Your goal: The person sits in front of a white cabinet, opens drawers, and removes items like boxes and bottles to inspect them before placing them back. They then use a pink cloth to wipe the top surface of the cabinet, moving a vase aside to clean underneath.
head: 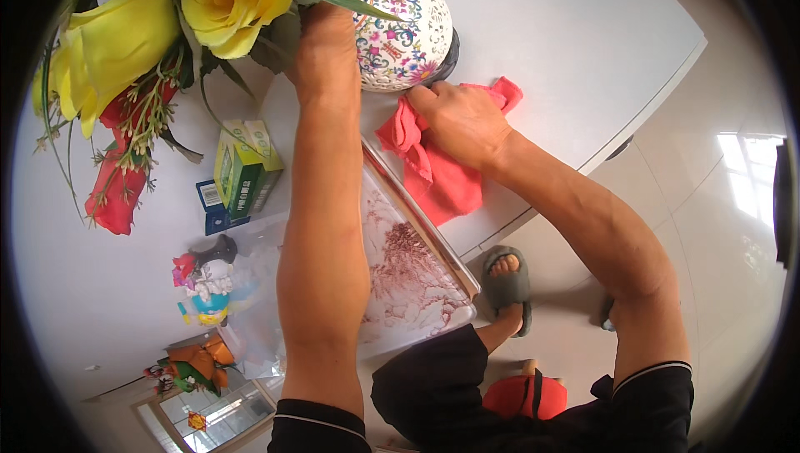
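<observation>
My right hand (465,122) is closed around a bunched pink cloth (444,181), which lies on a white cabinet top (562,34). Its knuckles are right beside the dark base (451,56) of a rounded white openwork porcelain vase (403,31) with a colourful floral pattern. My left arm reaches up past the vase's left side; of my left hand (334,21) only the wrist part shows, and the fingers are hidden behind artificial leaves and the vase. Whether the left hand grips anything cannot be seen.
Artificial yellow roses (234,3) and red flowers (119,184) hang in at upper left. Left of my forearm are a green and yellow box (247,172) and a small figurine (209,293). A marble-patterned box or panel (406,278) lies nearer me. The cabinet edge borders the tiled floor.
</observation>
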`<act>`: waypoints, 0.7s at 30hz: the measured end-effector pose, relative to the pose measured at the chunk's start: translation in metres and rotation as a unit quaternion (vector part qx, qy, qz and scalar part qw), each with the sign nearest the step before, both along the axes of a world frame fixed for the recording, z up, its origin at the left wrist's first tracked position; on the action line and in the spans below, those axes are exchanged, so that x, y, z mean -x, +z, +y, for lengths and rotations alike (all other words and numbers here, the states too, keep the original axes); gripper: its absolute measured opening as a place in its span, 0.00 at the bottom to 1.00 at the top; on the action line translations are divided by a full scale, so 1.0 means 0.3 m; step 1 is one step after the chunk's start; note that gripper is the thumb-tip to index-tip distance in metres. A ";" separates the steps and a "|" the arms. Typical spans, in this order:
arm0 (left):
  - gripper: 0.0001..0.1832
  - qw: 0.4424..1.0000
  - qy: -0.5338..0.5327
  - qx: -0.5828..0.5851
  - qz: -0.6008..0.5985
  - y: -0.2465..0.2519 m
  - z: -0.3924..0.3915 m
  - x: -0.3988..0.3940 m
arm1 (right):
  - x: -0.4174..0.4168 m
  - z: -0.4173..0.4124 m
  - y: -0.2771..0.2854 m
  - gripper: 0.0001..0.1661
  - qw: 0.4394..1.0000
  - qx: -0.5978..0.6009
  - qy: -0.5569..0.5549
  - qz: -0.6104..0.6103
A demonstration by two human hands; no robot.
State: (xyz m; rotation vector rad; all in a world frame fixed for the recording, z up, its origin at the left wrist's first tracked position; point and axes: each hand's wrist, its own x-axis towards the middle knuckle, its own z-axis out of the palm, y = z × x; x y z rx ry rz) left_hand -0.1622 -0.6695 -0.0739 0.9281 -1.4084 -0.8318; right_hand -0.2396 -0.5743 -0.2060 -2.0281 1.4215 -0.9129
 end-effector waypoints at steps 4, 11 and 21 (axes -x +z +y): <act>0.23 1.000 -0.016 -0.020 -0.002 -0.010 -0.014 -0.011 | 0.067 0.063 -0.006 0.19 0.992 0.060 -0.040 -0.107; 0.24 1.000 0.010 -0.021 -0.003 0.015 0.003 0.005 | 0.099 0.124 0.036 0.24 0.983 0.130 0.013 -0.130; 0.25 0.999 0.031 -0.028 -0.007 0.013 -0.007 0.009 | 0.026 -0.008 -0.033 0.11 0.988 0.118 0.089 0.055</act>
